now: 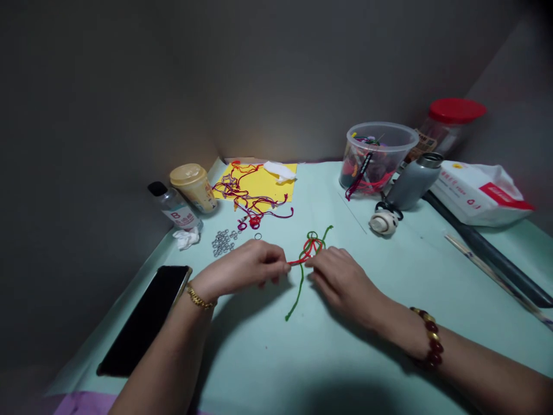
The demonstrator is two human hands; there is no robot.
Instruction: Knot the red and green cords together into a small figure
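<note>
A red cord runs between my two hands, looped together with a green cord on the table top. My left hand pinches the red cord's left end between thumb and fingers. Close by on the right, my right hand has its fingertips closed on the cords at the lower right of the loops. Which strand sits under those fingertips is partly hidden. One green end trails toward me, and another points away to the upper right.
Several small metal rings lie left of centre. Behind them, knotted cords rest on yellow paper. A phone, a bottle and a yellow cup stand left; a clear tub and grey flask stand right.
</note>
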